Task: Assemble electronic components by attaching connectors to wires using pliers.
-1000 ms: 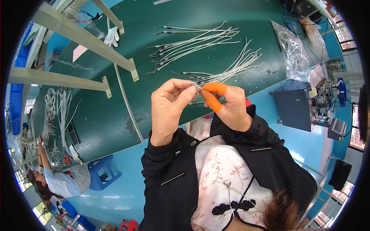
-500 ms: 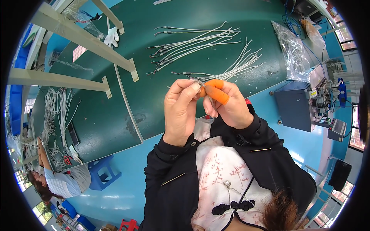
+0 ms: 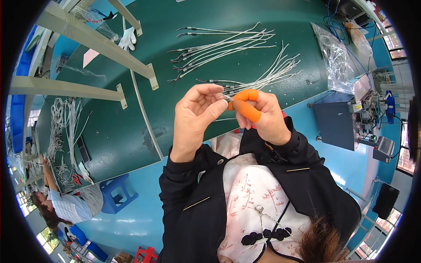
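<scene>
My right hand [image 3: 265, 115], with orange finger cots on its thumb and forefinger, pinches the end of a thin cable [image 3: 227, 97] whose strands show between the fingertips. My left hand [image 3: 193, 120] is beside it, fingers curled and spread apart, the thumb tip close to the strands. Whether that thumb touches them I cannot tell. Just past my hands, a bunch of white cables [image 3: 267, 81] with dark sleeves and stripped ends lies on the green table [image 3: 175, 114]. Farther back lies another group of such cables [image 3: 219, 50], fanned out.
Cream metal posts [image 3: 83, 90] rise at the left, near a white glove [image 3: 128, 39]. Coiled cables [image 3: 66, 127] lie at the far left, where another person [image 3: 74, 204] works. A clear plastic bag [image 3: 333, 57] is at the right, with a grey cabinet [image 3: 335, 122] beyond the table edge.
My left hand has loosened its pinch and moved slightly left, its fingers spreading. My right hand keeps its pinch on the cable end. The view has shifted slightly.
</scene>
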The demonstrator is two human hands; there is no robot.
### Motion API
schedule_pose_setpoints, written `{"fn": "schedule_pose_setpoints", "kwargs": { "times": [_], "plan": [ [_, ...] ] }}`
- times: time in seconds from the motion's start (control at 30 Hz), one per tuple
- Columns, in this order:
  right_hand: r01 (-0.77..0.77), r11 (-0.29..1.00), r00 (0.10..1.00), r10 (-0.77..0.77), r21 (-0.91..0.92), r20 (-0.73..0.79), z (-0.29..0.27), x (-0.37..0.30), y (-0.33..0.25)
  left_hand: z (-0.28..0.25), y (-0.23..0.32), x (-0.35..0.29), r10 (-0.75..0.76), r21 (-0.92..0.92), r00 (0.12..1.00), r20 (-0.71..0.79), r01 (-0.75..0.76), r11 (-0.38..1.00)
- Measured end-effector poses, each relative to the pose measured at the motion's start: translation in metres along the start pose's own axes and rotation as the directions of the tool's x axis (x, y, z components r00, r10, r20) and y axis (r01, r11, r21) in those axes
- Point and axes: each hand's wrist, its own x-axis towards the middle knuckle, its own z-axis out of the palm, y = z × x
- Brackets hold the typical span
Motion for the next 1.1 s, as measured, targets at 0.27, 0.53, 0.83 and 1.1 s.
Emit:
{"fn": "schedule_pose_setpoints", "kwargs": {
  "times": [0.27, 0.53, 0.83, 1.1],
  "plan": [
    [0.181, 0.931, 0.982, -0.156, -0.317, 0.104, 0.0, -0.001, -0.001, -0.02, 0.012, -0.002, -0.01, 0.279, 0.994, 0.108, -0.02, 0.96],
    [0.527, 0.621, 0.85, -0.374, -0.58, 0.371, -0.012, 0.01, -0.008, -0.031, 0.016, 0.003, -0.271, 0.092, 0.934, 0.234, 0.257, 0.962],
    [0.044, 0.999, 0.97, -0.044, 0.006, 0.238, -0.011, 0.003, -0.001, -0.015, -0.007, 0.001, -0.271, -0.253, 0.917, 0.293, 0.347, 0.903],
    [-0.111, 0.964, 0.972, 0.054, 0.24, 0.229, -0.014, 0.003, -0.004, 0.005, 0.001, 0.003, 0.045, 0.037, 0.997, -0.065, -0.042, 0.998]
  ]
}}
